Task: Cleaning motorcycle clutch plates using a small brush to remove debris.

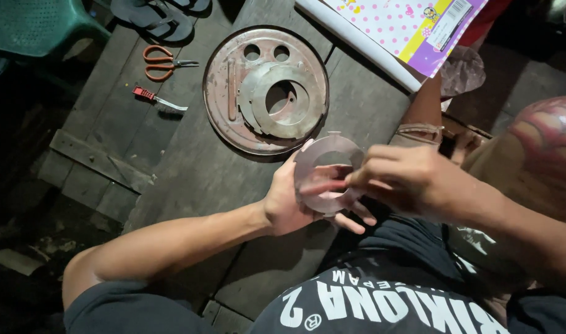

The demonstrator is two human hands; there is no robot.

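We hold the flat grey metal ring w/ a big centre hole between both hands, above the dark wooden bench. Left hand cups it from below & behind, fingers wrapped on the rim. Right hand pinches its right edge, fingertips over the hole. Further up the bench: round rusty metal plate w/ similar rings on it, orange-handled scissors to its left.
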